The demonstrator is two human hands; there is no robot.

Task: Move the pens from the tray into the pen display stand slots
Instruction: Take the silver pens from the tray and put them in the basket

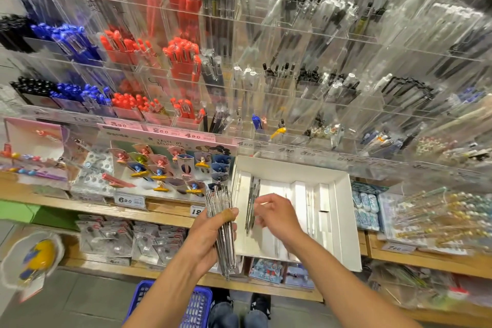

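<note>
A white cardboard tray (343,210) rests on the wooden shelf, with a few clear pens (252,202) lying in its left part. My left hand (210,234) grips a thick bundle of clear pens (222,226) just left of the tray; a plaster wraps its thumb. My right hand (277,217) hovers over the tray pens with fingers curled and apart, blurred by motion; nothing shows in it. The clear acrylic pen display stand (266,88) rises behind, its slots holding blue, red, black and clear pens.
Pink price strips run along the stand's base. Boxes of novelty pens (165,165) sit left of the tray, packaged erasers (366,210) and beaded pens (431,221) to its right. A blue shopping basket (197,306) stands on the floor by my feet.
</note>
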